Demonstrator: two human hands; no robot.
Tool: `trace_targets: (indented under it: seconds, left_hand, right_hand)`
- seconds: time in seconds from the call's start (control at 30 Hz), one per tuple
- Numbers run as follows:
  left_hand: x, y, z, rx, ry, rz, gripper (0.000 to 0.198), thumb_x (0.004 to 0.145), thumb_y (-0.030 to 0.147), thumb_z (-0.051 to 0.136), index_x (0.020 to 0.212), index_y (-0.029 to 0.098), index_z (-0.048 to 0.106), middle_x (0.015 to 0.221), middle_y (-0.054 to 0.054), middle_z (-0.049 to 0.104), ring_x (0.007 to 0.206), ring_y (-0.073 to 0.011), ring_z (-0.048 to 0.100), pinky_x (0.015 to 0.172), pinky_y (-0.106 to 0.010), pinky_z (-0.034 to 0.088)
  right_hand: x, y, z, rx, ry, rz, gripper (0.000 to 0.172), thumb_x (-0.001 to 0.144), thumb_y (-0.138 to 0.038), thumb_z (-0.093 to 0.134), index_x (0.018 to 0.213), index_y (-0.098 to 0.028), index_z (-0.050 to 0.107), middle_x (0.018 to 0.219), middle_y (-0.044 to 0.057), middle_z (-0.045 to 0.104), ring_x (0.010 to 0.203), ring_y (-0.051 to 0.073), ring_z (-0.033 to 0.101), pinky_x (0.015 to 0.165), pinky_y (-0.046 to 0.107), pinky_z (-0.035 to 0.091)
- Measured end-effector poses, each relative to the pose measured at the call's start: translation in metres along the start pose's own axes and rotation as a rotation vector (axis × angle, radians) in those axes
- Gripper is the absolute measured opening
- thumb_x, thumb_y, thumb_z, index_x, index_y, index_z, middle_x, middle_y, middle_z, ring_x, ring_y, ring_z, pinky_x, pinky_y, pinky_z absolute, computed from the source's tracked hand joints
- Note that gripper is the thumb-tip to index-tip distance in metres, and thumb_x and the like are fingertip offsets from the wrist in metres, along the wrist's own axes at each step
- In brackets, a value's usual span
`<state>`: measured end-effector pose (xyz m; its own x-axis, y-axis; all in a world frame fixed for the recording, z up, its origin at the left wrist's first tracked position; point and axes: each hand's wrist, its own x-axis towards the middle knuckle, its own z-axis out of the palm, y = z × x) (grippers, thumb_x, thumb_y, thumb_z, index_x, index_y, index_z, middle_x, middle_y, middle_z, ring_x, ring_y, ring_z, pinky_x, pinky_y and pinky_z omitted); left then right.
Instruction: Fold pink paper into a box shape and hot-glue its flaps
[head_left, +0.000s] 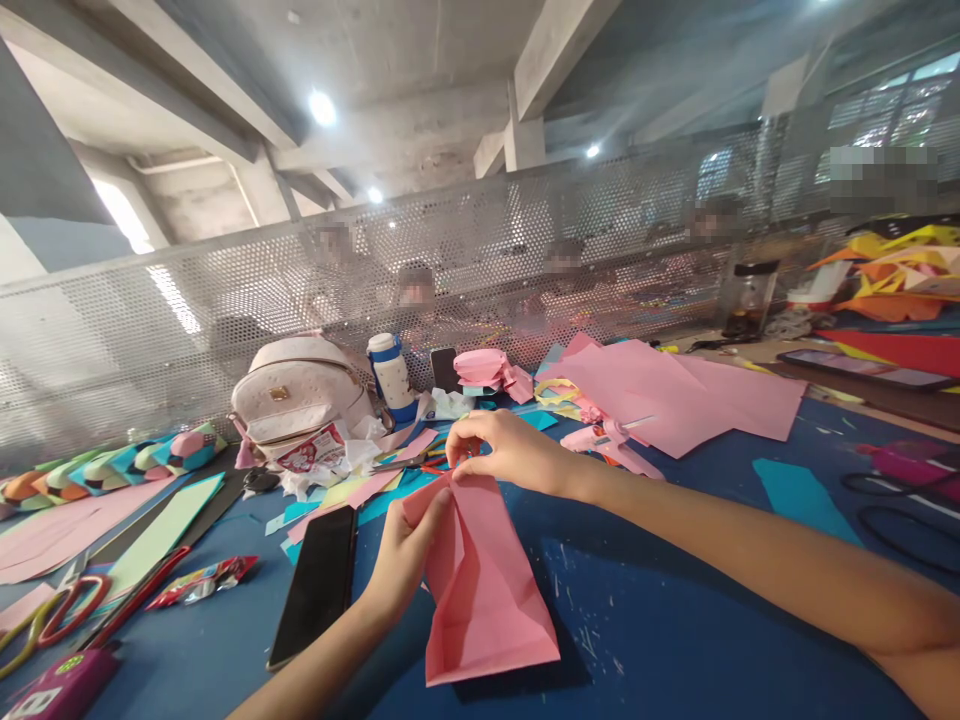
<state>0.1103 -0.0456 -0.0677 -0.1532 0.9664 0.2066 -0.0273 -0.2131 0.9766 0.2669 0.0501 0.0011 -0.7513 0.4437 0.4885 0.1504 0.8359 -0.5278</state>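
Bright ceiling lamps glare overhead; wide-angle edges bend noticeably.

Both hands on folded pink paper

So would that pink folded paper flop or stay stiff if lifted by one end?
Probably light: the pink paper is a thin sheet, and the right hand pinches its top with fingertips alone. Likely floppy, though the creases along it should stiffen it somewhat. It would likely slide easily on the blue table.
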Motion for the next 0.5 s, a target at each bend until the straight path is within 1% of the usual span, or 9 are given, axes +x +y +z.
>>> trace_targets:
  seconds: [0.1,0.2,0.27,0.4,0.5]
  left_hand:
    - [0.0004,-0.0016,-0.0004,0.004,0.013,0.001,0.036,0.075,0.048,0.07,0.076,0.012,0.072,0.059,-0.002,0.063,0.054,-0.0117,0.053,0.05,-0.019,0.041]
    - [0.0011,-0.0026,-0.0013,0.044,0.019,0.007,0.036,0.077,0.047,0.069,0.067,0.012,0.067,0.054,0.0,0.058,0.049,-0.0085,0.046,0.047,-0.018,0.035]
    - [0.0014,-0.0017,-0.0012,0.08,0.012,0.01,0.036,0.078,0.046,0.068,0.066,0.012,0.066,0.053,0.001,0.056,0.048,-0.0077,0.043,0.046,-0.018,0.032]
    - [0.0014,0.0,-0.0008,0.153,0.001,0.023,0.035,0.081,0.046,0.065,0.073,0.012,0.067,0.057,0.001,0.056,0.052,-0.0081,0.043,0.048,-0.018,0.031]
    - [0.0017,-0.0016,-0.002,0.202,0.043,0.043,0.037,0.08,0.046,0.066,0.065,0.012,0.063,0.052,0.004,0.049,0.05,-0.0079,0.04,0.047,-0.019,0.031]
  right_hand:
    - [0.0001,-0.0008,0.0006,0.004,0.001,0.005,0.007,0.075,-0.017,0.074,0.078,-0.018,0.067,0.076,-0.001,0.063,0.07,0.012,0.055,0.061,0.022,0.038]
    - [-0.0004,-0.0027,0.0013,-0.002,-0.005,0.024,0.006,0.076,-0.017,0.073,0.078,-0.018,0.068,0.078,-0.001,0.064,0.07,0.012,0.056,0.061,0.022,0.038]
    - [-0.0009,-0.0038,0.0016,-0.005,-0.013,0.033,0.005,0.076,-0.017,0.072,0.079,-0.018,0.069,0.079,0.0,0.064,0.07,0.012,0.056,0.062,0.022,0.038]
    - [-0.0015,-0.0042,0.0035,-0.031,0.003,0.02,0.007,0.076,-0.015,0.073,0.08,-0.018,0.068,0.081,0.0,0.065,0.073,0.012,0.057,0.065,0.023,0.039]
    - [-0.0016,-0.0042,0.0066,-0.038,0.032,-0.008,0.008,0.076,-0.014,0.073,0.079,-0.018,0.067,0.08,-0.001,0.064,0.075,0.012,0.056,0.068,0.023,0.04]
